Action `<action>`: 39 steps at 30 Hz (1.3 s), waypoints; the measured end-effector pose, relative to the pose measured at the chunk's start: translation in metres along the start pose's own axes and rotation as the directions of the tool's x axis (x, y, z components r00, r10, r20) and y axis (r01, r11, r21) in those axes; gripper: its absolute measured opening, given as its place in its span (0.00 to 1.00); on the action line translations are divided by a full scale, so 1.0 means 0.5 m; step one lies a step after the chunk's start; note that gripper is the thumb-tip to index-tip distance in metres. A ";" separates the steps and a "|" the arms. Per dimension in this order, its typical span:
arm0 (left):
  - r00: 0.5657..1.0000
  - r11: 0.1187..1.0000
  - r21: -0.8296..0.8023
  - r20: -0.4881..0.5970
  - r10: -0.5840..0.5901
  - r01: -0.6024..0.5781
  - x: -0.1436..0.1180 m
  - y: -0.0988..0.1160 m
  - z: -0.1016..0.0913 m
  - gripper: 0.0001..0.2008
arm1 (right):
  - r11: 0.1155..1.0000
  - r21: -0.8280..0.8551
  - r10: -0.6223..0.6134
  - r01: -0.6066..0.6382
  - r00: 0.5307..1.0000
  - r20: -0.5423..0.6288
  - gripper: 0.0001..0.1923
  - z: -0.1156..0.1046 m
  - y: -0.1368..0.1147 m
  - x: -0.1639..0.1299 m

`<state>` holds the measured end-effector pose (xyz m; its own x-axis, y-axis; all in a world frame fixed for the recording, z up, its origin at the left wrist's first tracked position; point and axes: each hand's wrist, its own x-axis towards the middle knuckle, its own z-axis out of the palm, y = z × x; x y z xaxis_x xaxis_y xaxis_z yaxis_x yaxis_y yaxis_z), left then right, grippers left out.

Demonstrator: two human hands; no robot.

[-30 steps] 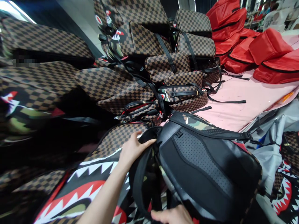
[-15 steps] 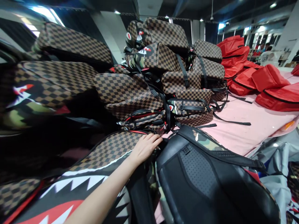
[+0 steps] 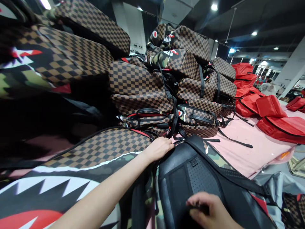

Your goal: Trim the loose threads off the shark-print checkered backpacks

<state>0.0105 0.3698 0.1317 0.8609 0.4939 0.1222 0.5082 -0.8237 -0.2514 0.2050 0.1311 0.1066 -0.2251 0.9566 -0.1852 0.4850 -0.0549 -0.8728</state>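
A backpack [image 3: 176,178] lies back side up in front of me, with a black padded panel, a mesh strip and camouflage edges. My left hand [image 3: 160,148] is closed at its upper left corner, the fingertips curled over the edge and partly hidden. Above the back panel is my right hand [image 3: 208,206], its fingers curled and the thumb near the forefinger. Something small and dark may be between them, but blur hides it. Under my left forearm lies another backpack [image 3: 100,146], brown-checked with a shark-mouth print.
Checked backpacks [image 3: 140,78] are stacked high at the left and centre. Red bags [image 3: 269,106] are piled at the right on a pink-covered table [image 3: 240,136]. Loose straps trail over the cover. Grey sheeting [image 3: 276,184] hangs at the table's right side.
My right hand has come into view over the black back panel. The left hand stays near the backpack's upper corner, its fingers more curled. My view has tilted and shifted.
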 end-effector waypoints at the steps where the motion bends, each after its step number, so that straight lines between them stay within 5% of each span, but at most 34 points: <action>1: 1.000 1.000 -0.018 -0.012 -0.006 0.006 -0.003 0.001 0.000 0.09 | 1.000 0.007 -0.018 0.018 0.998 -0.052 0.14 -0.016 -0.011 0.017; 8: 0.987 0.980 -0.152 -0.084 -0.138 0.125 -0.013 -0.009 0.015 0.10 | 0.930 -0.367 -0.131 0.022 0.952 -0.275 0.13 -0.104 -0.071 0.141; 13: 0.989 0.966 -0.243 -0.091 -0.116 0.091 -0.008 -0.024 0.018 0.20 | 0.807 -0.590 -0.160 -0.033 0.949 -0.273 0.11 -0.136 -0.085 0.222; 18: 0.992 0.961 -0.267 -0.083 -0.100 0.075 0.002 -0.022 0.015 0.10 | 0.690 -0.722 -0.191 -0.047 0.951 -0.244 0.11 -0.154 -0.111 0.277; 25: 0.980 0.933 -0.325 -0.074 -0.187 0.154 -0.011 -0.013 0.009 0.09 | 0.606 -0.795 -0.166 -0.035 0.971 -0.170 0.14 -0.155 -0.146 0.326; 32: 0.877 0.756 -0.512 -0.011 -0.481 0.408 0.007 -0.014 0.030 0.08 | 0.545 -0.838 -0.172 0.020 0.981 -0.089 0.14 -0.147 -0.159 0.346; 39: 0.835 0.582 -0.696 0.047 -0.548 0.421 0.005 -0.028 0.045 0.08 | 0.513 -0.857 -0.179 0.060 0.983 -0.039 0.11 -0.144 -0.168 0.369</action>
<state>0.0052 0.3887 0.1140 0.4391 0.8770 0.1949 0.6746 -0.4651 0.5732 0.1839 0.3329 0.1782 -0.2754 0.9613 -0.0082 0.9590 0.2741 -0.0716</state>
